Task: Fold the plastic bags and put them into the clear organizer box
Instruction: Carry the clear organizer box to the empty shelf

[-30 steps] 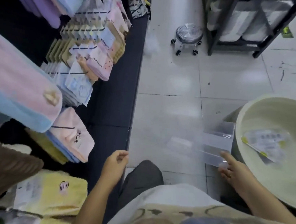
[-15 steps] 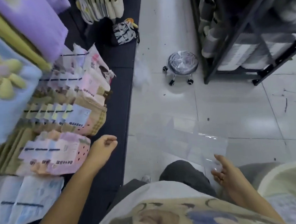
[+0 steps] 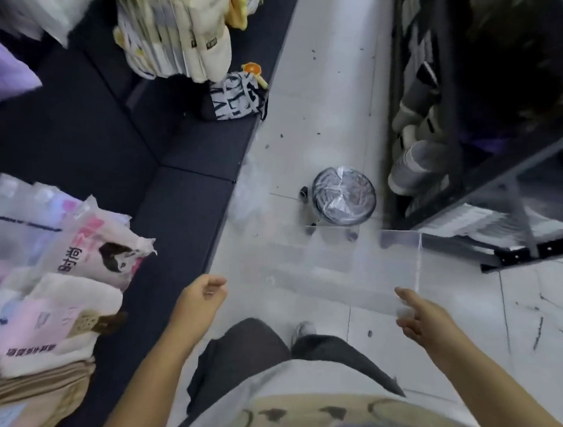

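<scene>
Bag [image 3: 335, 275] has risen and spread wider; basin's out of view. Your right hand [image 3: 421, 315] pinches its near right corner; left hand [image 3: 201, 297] curls at the left edge, grip unclear. Stretched taut over the floor [image 3: 326, 90], probably flattening before folding. Box unseen.

Open tiled floor [image 3: 319, 80] lies between the dark platform [image 3: 182, 218] and black rack [image 3: 449, 106], blocked ahead by a wheeled stool [image 3: 344, 195].

Shop: packaged towels [image 3: 90, 256], stock shelving [image 3: 486, 157]
</scene>
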A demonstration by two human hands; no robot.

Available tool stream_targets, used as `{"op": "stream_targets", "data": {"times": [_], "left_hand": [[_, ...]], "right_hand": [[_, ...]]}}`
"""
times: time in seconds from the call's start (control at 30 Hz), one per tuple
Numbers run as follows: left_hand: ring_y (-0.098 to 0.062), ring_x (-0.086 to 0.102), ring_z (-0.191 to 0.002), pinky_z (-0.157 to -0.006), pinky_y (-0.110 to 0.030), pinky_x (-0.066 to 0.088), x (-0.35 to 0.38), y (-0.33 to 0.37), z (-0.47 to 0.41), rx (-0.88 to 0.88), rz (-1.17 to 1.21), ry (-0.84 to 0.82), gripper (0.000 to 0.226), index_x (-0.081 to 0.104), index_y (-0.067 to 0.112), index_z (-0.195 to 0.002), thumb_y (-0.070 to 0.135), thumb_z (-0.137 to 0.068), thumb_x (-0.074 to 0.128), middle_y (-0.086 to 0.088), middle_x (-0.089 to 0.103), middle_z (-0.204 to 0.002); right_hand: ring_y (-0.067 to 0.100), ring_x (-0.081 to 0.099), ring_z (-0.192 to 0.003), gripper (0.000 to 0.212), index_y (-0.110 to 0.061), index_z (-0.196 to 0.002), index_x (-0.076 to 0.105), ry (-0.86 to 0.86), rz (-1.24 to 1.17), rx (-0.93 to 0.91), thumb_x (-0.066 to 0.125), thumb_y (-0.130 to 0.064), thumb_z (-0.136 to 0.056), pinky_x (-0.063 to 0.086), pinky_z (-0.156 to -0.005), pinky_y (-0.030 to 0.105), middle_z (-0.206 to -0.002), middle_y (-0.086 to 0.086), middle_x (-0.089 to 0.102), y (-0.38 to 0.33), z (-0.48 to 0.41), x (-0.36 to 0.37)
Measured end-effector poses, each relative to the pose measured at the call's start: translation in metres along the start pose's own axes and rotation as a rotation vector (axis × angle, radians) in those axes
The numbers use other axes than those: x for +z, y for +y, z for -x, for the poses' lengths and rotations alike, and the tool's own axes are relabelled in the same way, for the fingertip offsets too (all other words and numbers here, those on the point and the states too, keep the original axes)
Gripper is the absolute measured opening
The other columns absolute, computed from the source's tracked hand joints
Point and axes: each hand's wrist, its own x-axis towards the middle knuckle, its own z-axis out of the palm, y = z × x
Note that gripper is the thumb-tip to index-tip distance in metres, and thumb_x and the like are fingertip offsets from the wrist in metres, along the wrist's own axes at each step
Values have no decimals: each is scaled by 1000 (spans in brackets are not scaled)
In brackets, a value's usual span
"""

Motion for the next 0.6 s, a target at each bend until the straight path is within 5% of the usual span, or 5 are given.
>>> {"op": "stream_targets", "data": {"times": [0.1,0.23,0.33,0.43,0.6], "left_hand": [[1,59,-93,-71,-13,41,1,10,-33,-90,96,71,13,66,28,-100,19,-91,63,12,66,-101],[-9,65,-94,-75,-22,47,-13,23,-98,-193,182,189,12,66,33,-93,22,-89,66,10,68,-98],[-16,65,-96,-86,-35,51,-29,49,-158,-234,218,235,13,65,31,-93,19,-89,65,5,69,-99],[-16,65,-96,-85,-33,50,-45,84,-222,-224,251,290,13,65,30,-94,18,-90,64,3,68,-99],[-2,60,-92,-73,-22,44,-74,141,-318,-175,218,353,10,64,30,-99,24,-92,60,15,64,-97]], "right_hand": [[20,55,-66,41,-5,-105,58,-60,150,-88,69,-37,-83,47,-62,27,-81,13,58,-96,-61,21],[30,54,-72,46,-2,-111,59,-160,291,-175,68,-38,-84,49,-69,42,-77,15,54,-205,-135,86],[25,48,-67,57,5,-112,55,-228,366,-221,69,-42,-83,37,-61,32,-72,13,51,-268,-173,143],[25,46,-70,63,13,-113,50,-292,392,-232,71,-38,-82,34,-59,32,-72,13,49,-316,-203,198],[20,51,-58,39,-7,-96,62,-388,543,-261,69,-43,-82,43,-62,34,-62,6,56,-379,-241,288]]}}
